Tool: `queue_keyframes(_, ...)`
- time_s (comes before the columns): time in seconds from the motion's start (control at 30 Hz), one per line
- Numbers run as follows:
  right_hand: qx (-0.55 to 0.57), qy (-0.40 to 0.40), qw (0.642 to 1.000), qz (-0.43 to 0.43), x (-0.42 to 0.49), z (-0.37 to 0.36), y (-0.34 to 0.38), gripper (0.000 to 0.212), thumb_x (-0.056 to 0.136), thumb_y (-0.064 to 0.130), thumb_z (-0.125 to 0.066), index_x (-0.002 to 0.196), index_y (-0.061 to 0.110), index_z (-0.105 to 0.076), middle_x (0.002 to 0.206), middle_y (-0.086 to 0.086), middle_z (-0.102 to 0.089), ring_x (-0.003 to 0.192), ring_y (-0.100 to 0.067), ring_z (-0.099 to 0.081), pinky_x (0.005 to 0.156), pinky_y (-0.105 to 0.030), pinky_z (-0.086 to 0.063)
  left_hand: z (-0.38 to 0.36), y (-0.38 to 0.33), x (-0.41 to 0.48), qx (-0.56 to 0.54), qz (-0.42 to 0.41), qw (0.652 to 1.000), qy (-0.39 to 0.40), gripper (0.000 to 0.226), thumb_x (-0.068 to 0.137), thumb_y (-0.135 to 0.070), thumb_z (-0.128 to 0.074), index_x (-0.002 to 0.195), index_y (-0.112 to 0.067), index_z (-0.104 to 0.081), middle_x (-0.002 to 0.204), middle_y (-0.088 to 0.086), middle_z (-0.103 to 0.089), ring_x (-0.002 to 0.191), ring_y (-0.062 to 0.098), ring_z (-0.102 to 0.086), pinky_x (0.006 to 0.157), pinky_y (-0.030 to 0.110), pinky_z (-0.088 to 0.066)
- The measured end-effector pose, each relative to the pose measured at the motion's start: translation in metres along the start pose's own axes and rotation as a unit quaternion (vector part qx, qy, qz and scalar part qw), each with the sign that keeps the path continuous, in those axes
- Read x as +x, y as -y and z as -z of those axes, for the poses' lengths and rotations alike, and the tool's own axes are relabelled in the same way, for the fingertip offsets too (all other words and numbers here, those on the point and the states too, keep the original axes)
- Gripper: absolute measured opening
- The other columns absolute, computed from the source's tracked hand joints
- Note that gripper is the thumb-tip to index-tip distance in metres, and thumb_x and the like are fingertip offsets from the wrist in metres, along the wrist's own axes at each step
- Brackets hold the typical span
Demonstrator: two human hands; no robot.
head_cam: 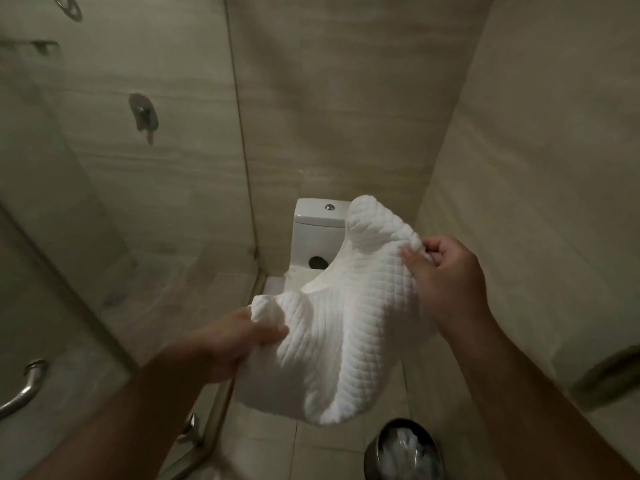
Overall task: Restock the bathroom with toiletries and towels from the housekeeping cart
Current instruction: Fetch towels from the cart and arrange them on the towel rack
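Both hands grip the white towel (346, 323) in mid-air before the toilet (315, 230), left hand (239, 344) clutching its lower near corner, right hand (446, 275) pinching the higher far edge, so its long axis runs diagonally between them.

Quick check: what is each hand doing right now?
Left hand: grips the white towel at its lower left edge.
Right hand: pinches the towel's upper right edge.

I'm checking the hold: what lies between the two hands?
In the head view, the white towel hangs bunched between the left hand and the right hand, each gripping an edge of it.
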State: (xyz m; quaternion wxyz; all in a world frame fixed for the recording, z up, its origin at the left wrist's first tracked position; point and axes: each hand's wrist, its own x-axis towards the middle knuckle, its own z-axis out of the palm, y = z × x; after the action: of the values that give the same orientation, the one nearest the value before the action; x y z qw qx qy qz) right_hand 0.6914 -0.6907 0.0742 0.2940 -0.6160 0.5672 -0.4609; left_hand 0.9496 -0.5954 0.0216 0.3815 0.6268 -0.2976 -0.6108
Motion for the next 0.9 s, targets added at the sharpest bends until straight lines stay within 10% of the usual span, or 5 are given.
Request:
queue_keyframes(0.47, 0.005, 0.050, 0.996, -0.067, 0.176, -0.042, -0.040, 0.020, 0.090, 0.034, -0.069, 0.100, 0.016, -0.067, 0.091, 0.003, -0.072, 0.086, -0.017, -0.069, 0.074, -0.033, -0.055, -0.002, -0.099, 0.150, -0.197, -0.117, 0.960, -0.161, 0.020, 0.093, -0.011, -0.067, 0.110, -0.001, -0.069, 0.102, 0.018, -0.075, 0.089, 0.028, -0.074, 0.068, 0.038, -0.062)
queue_keyframes(0.73, -0.005, -0.055, 0.998, -0.026, 0.266, -0.064, 0.002, 0.020, 0.094, 0.031, -0.063, 0.107, 0.016, -0.059, 0.094, 0.005, -0.064, 0.082, -0.010, -0.058, 0.066, -0.027, -0.042, 0.015, -0.201, 0.231, -0.171, -0.109, 0.978, -0.051, 0.022, 0.090, -0.011, -0.066, 0.110, -0.002, -0.068, 0.098, 0.021, -0.075, 0.079, 0.031, -0.074, 0.059, 0.041, -0.060)
queue_keyframes(0.9, -0.044, -0.101, 0.994, 0.012, 0.321, -0.082, 0.033, 0.017, 0.095, 0.030, -0.063, 0.106, 0.019, -0.056, 0.091, 0.011, -0.061, 0.076, 0.003, -0.052, 0.058, -0.017, -0.035, 0.013, -0.268, 0.289, -0.133, 0.005, 0.990, 0.042, 0.036, 0.086, -0.024, -0.072, 0.113, -0.001, -0.068, 0.106, 0.023, -0.074, 0.096, 0.037, -0.070, 0.080, 0.048, -0.056)
